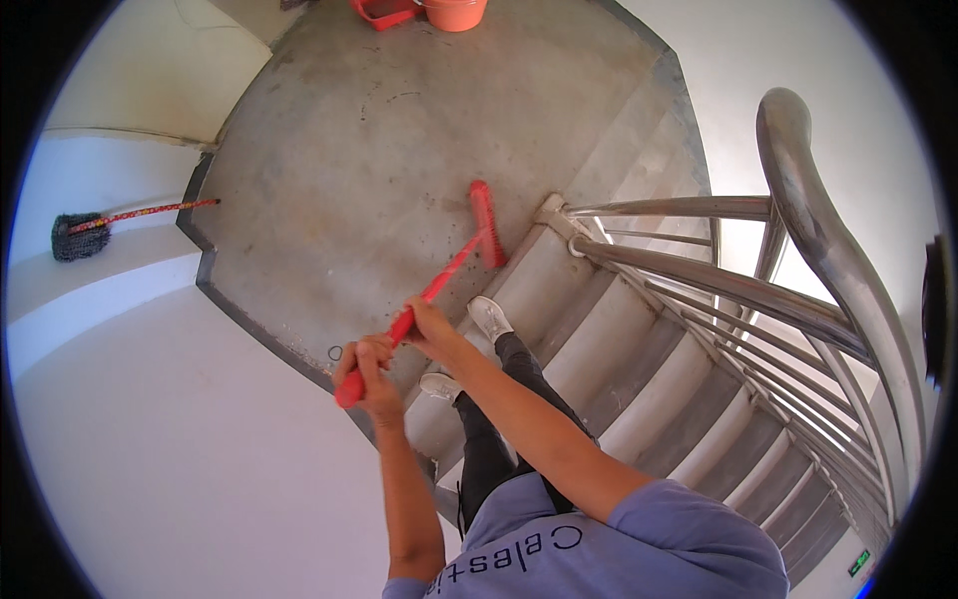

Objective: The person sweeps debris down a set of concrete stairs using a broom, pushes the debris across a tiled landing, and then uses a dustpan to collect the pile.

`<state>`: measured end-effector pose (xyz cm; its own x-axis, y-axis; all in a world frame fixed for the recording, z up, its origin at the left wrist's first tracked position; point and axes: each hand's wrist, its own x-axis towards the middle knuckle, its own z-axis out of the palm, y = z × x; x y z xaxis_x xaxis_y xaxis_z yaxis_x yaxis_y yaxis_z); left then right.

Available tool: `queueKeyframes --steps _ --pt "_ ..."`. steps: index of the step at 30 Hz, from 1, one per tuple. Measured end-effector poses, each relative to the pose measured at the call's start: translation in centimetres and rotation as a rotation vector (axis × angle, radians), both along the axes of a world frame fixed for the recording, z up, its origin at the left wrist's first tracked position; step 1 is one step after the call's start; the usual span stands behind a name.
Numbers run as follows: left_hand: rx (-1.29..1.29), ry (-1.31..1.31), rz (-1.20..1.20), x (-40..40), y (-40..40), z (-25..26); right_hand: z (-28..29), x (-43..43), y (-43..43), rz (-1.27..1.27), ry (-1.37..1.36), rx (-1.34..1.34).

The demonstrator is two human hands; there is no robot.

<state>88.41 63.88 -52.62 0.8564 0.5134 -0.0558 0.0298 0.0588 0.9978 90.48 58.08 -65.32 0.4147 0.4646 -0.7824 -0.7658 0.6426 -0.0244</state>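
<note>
Both my hands are closed around the handle of a red broom (441,280). My left hand (369,367) grips it close to its top end, and my right hand (428,326) holds it lower down, nearer the head. The broom head (487,223) rests on the grey concrete landing (337,165), just beyond the top stair edge and left of the railing's foot. Its bristles look slightly blurred. Specks of dirt lie on the floor around it.
Stairs (599,322) run down to the right beneath my feet, edged by a metal railing (816,224). A dark-headed brush (81,236) leans at the left wall ledge. At the far side stand an orange bucket (455,15) and a red dustpan (385,13). A dark ring-shaped thing (335,353) lies near the left wall.
</note>
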Motion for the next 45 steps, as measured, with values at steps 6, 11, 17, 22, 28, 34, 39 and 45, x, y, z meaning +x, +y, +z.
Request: queueKeyframes --steps 6,11,17,22,28,34,39,45 --pt "0.133 -0.201 -0.074 1.5 0.8 5.4 7.4 0.8 2.0 -0.052 -0.02 0.15" --pt "0.048 -0.244 -0.09 0.2 1.8 4.7 7.7 0.4 1.9 -0.025 -0.079 0.007" --pt "-0.164 -0.013 -0.055 -0.4 4.0 0.4 2.7 -1.1 2.7 0.009 0.028 -0.091" --pt "-0.069 0.049 -0.12 -0.2 6.4 1.1 1.9 -1.7 5.9 0.047 0.167 0.041" --pt "-0.043 0.002 -0.222 -0.9 8.8 4.5 6.4 -2.8 7.4 -0.05 0.141 0.192" --pt "-0.181 0.068 -0.261 -0.7 11.0 3.1 5.4 -4.1 8.7 -0.181 0.182 0.259" --pt "-0.061 0.136 -0.348 1.1 10.5 2.8 3.1 -2.7 9.4 -0.18 0.219 0.393" --pt "-0.084 0.109 -0.422 -1.3 11.4 4.9 5.7 -6.2 10.6 -0.276 0.21 0.421"
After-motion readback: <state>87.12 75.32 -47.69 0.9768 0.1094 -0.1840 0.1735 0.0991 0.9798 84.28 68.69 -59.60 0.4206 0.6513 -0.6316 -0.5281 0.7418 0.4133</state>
